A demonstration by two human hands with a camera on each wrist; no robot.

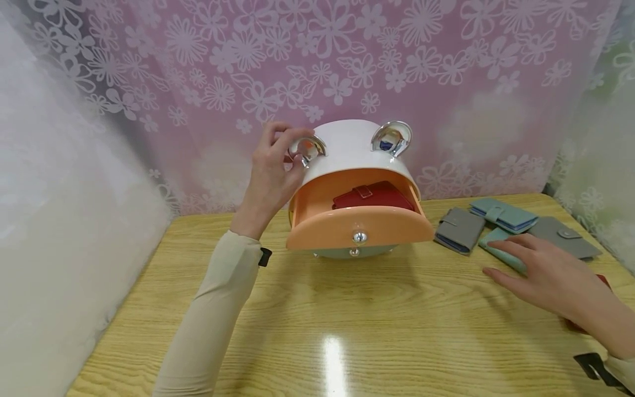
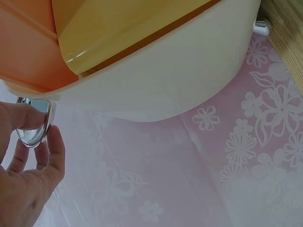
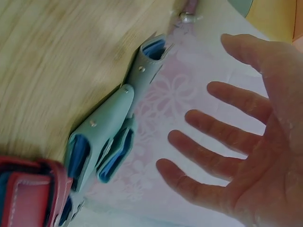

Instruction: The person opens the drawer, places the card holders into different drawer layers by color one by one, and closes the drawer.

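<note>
My left hand pinches the silver ear on this box at ten o'clock, probably to steady it; right hand empty, fingers spread, by the wallets around four. Red wallet's in the pulled-out drawer.

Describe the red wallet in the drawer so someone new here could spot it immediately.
On the wooden table stands a white-topped cabinet with two silver ears. Its orange drawer is pulled open, and the red wallet lies inside. It is the only wallet showing in there; the other wallets lie on the table to the right.
</note>
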